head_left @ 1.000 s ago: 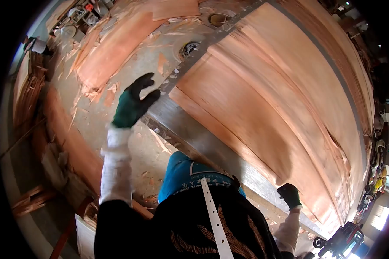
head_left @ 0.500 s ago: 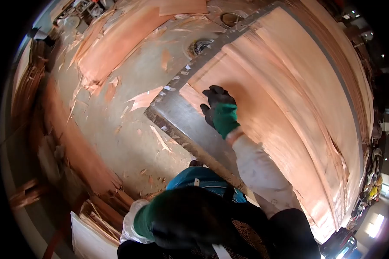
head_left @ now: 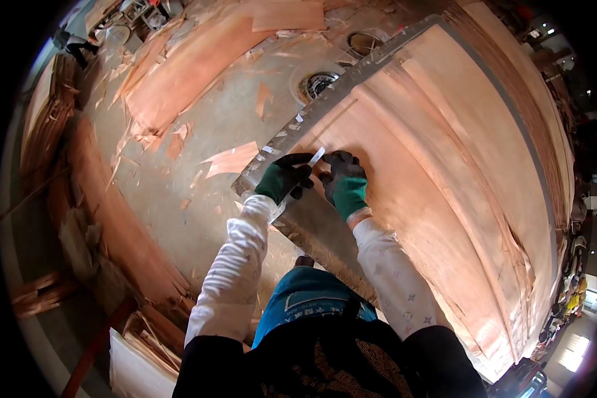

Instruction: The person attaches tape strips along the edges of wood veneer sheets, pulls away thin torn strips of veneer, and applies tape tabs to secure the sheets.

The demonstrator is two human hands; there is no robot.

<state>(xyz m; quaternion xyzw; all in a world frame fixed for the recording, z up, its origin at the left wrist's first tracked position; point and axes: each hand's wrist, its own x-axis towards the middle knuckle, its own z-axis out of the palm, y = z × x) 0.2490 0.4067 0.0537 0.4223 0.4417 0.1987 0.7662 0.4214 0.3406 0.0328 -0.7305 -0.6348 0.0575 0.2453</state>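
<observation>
My left hand (head_left: 285,178), in a black and green glove, is closed on a narrow white strip (head_left: 317,156) near the table's left corner. Beside it, my right hand (head_left: 344,180), gloved the same way, rests at the edge of the reddish wood veneer (head_left: 404,192). Its fingers are bent; whether they pinch the veneer or the strip is hidden. The veneer sheets lie overlapping on a dark metal table (head_left: 325,225), whose bare border shows below my hands.
Long veneer sheets (head_left: 179,83) and scraps lie on the floor at the left. Stacked veneer (head_left: 50,119) stands at the far left, with a person (head_left: 75,45) behind it. A round floor fixture (head_left: 318,85) sits beyond the table edge.
My left hand has come up from my body to the table corner with the white strip. My right hand moved from the lower right to the veneer's left edge, and its fingers have bent.
</observation>
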